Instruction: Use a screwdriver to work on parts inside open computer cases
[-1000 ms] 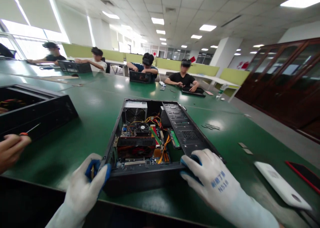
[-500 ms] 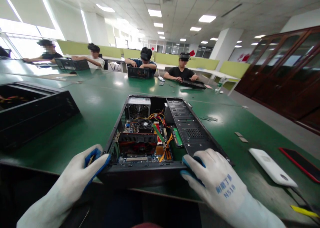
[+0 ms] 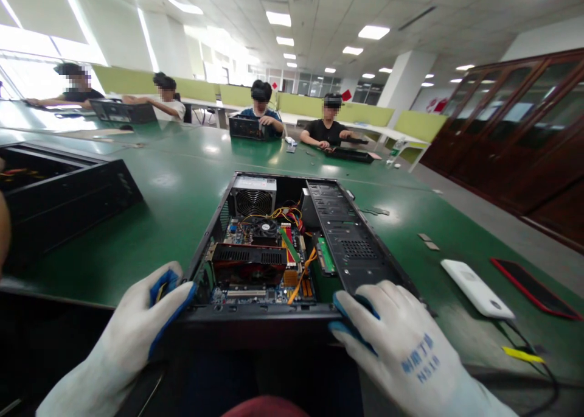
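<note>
- Head view: the open computer case [image 3: 274, 313] lies in front of you on the green worktop [image 3: 177, 222], its near wall at the worktop's near edge. Dark shadow below; cannot tell whether it overhangs.
- Your gloved left hand [image 3: 134, 319]: thumb against the case's near left corner, fingers curled, a small brass-coloured piece among them. Cannot tell if this hand grips the case.
- Your gloved right hand [image 3: 404, 335]: clamped on the near wall, right of centre, fingers over the top edge, thumb below on the outer face. Your two hands are well apart.
- Inside: power supply [image 3: 253, 199] at the far left, cooling fan [image 3: 263, 228] nearer you, then a red-and-black card [image 3: 250, 260]. A green strip [image 3: 289, 245] leans beside red and yellow slots; an orange cable [image 3: 302, 277] runs right of the card.
- Right of the case: white device [image 3: 477, 288] with a cable, beside a red-edged black slab [image 3: 533, 288].
- Left: a second dark case [image 3: 68, 204], well apart from yours.
- Across the worktop: four co-workers, seated.
</note>
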A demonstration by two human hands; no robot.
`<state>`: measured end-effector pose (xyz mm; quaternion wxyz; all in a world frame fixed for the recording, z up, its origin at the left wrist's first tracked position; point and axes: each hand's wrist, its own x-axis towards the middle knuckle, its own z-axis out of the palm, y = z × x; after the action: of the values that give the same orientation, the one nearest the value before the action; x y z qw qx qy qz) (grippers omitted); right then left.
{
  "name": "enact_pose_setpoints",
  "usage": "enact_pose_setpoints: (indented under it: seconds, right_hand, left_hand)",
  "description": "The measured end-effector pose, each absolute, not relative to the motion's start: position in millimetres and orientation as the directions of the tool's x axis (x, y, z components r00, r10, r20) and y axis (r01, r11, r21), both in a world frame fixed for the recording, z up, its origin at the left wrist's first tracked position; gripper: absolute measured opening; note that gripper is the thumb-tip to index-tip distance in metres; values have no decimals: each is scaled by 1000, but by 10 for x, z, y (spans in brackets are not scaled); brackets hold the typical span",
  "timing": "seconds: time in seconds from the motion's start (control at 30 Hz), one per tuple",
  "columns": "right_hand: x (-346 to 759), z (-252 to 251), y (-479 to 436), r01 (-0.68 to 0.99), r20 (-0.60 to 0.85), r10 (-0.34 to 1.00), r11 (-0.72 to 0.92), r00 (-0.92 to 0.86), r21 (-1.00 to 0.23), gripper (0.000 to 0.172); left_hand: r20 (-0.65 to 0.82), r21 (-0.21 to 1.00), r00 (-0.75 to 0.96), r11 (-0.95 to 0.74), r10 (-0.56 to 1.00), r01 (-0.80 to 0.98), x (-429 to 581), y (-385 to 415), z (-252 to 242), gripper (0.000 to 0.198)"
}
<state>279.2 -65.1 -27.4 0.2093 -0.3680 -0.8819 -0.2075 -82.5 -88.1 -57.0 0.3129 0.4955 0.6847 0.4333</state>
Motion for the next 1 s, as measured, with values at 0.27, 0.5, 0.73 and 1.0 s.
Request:
enact_pose_setpoints:
  seconds: [0.27, 0.5, 0.73, 1.0]
  right_hand:
    - [2805, -252, -647, 751, 519, 581, 628, -627, 203, 21]
    - [2866, -307, -608, 782, 523, 610, 588, -596, 206, 23]
    - [2780, -325, -586, 821, 530, 640, 524, -556, 227, 24]
    - [2737, -361, -650, 822, 526, 644, 521, -556, 232, 26]
  left_hand:
    - [99, 885, -263, 36, 960, 465, -795, -788, -538, 52]
    - [121, 883, -201, -13, 972, 470, -790, -711, -613, 49]
    - [182, 886, -162, -91, 970, 455, -823, -559, -600, 47]
    - [93, 869, -141, -11, 986, 495, -943, -563, -619, 44]
